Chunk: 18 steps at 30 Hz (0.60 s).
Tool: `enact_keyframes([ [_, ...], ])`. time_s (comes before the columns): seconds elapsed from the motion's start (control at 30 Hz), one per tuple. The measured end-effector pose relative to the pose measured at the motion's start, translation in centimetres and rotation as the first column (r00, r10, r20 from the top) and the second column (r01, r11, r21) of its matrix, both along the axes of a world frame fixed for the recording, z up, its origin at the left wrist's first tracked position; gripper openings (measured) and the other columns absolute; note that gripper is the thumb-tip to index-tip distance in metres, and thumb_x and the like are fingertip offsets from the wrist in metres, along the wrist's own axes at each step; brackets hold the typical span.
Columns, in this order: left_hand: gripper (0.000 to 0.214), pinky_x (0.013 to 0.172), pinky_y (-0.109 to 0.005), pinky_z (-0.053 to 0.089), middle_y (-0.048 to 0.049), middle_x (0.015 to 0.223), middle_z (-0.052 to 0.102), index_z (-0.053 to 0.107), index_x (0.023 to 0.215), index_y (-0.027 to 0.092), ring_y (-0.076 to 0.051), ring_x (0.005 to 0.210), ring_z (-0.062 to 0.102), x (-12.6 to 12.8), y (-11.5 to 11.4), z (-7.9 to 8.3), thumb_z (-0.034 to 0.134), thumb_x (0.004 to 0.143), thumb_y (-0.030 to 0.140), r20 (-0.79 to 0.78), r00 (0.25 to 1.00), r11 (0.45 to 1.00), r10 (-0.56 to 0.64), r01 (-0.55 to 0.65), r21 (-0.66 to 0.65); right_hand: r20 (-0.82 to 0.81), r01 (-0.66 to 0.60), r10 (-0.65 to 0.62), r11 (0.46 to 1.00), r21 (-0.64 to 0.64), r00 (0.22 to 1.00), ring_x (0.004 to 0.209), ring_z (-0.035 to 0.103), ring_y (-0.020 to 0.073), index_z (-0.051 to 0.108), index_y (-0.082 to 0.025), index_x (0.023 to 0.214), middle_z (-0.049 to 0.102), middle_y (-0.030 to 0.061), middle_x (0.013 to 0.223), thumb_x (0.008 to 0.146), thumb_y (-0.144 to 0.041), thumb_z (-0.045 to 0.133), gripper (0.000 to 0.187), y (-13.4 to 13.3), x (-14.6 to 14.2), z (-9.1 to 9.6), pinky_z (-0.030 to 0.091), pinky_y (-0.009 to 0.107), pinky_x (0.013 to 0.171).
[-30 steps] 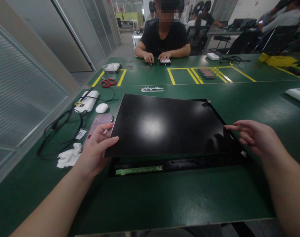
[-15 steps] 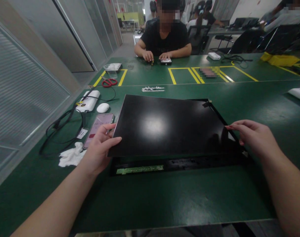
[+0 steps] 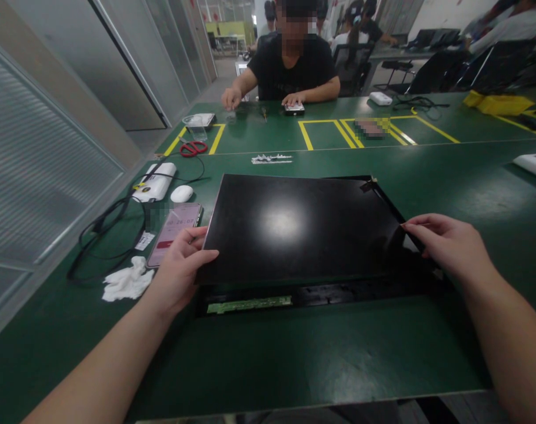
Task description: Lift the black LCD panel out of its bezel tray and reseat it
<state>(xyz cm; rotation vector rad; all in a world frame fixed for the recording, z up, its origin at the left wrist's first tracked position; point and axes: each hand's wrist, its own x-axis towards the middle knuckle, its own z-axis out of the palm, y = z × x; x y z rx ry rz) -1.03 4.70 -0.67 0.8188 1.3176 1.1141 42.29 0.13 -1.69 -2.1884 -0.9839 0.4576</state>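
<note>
A glossy black display panel [image 3: 268, 235] is tilted above a black frame [image 3: 356, 292], its left side raised. My left hand [image 3: 179, 268] grips the panel's left edge, thumb on top and fingers beneath. At the right edge, my right hand [image 3: 448, 241] pinches the panel's rim with thumb and forefinger. Along the near strip of the frame lies a narrow green circuit board [image 3: 250, 304]. Most of the frame is hidden under the panel.
Left of the panel lie a phone [image 3: 175, 232], a crumpled white cloth [image 3: 129, 280], a white mouse-like object [image 3: 182, 193] and black cables [image 3: 86, 259]. Red-handled scissors [image 3: 193, 149] and thin white strips [image 3: 271, 159] lie beyond. Across the table sits a person [image 3: 294, 73].
The panel's left side has come down slightly with my left hand. My right hand still pinches the right edge. The person opposite has moved one hand leftward, leaving a small tool on the table.
</note>
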Motion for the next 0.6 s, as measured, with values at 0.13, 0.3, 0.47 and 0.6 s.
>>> enact_keyframes([
  [0.13, 0.057, 0.056, -0.026, 0.06, 0.0043, 0.077, 0.081, 0.066, 0.102, 0.022, -0.02, 0.065, 0.077, 0.2, 0.0, 0.3, 0.085, 0.049, 0.011, -0.002, 1.0, 0.999, 0.023, -0.024, -0.03, 0.061, -0.026, 0.027, 0.999, -0.029, 0.998, 0.063, 0.061, 0.022, 0.079, -0.023, 0.089, 0.073, 0.006, 0.077, 0.059, -0.062, 0.066, 0.052, 0.1, 0.9, -0.8, 0.045, 0.035, 0.055],
  [0.3, 0.054, 0.056, -0.028, 0.061, 0.0034, 0.078, 0.082, 0.067, 0.099, 0.022, -0.021, 0.065, 0.077, 0.3, 0.1, 0.3, 0.084, 0.049, 0.011, -0.009, 1.0, 0.999, 0.019, -0.019, -0.026, 0.121, -0.07, 0.077, 0.996, -0.054, 0.99, 0.077, 0.07, 0.0267, 0.081, -0.025, 0.097, 0.078, 0.0071, 0.089, 0.065, -0.063, 0.064, 0.053, 0.2, 1.9, -1.7, 0.052, 0.039, 0.063],
  [0.47, 0.057, 0.054, -0.027, 0.06, 0.0028, 0.076, 0.082, 0.066, 0.098, 0.021, -0.021, 0.062, 0.076, 0.3, 0.1, 0.3, 0.087, 0.045, 0.012, -0.008, 1.0, 1.0, 0.02, -0.02, -0.022, 0.117, -0.09, 0.095, 0.995, -0.049, 0.989, 0.073, 0.07, 0.0251, 0.082, -0.026, 0.098, 0.079, 0.0056, 0.09, 0.067, -0.062, 0.064, 0.052, 0.1, 1.9, -1.8, 0.054, 0.04, 0.066],
  [0.6, 0.057, 0.054, -0.026, 0.06, 0.0035, 0.076, 0.081, 0.065, 0.098, 0.021, -0.019, 0.06, 0.076, 0.4, 0.1, 0.2, 0.085, 0.046, 0.011, -0.007, 1.0, 1.0, 0.02, -0.02, -0.005, 0.151, -0.084, 0.09, 0.995, -0.048, 0.984, 0.067, 0.068, 0.0248, 0.083, -0.025, 0.098, 0.079, 0.0061, 0.087, 0.066, -0.062, 0.064, 0.052, 0.1, 1.9, -1.7, 0.054, 0.041, 0.065],
])
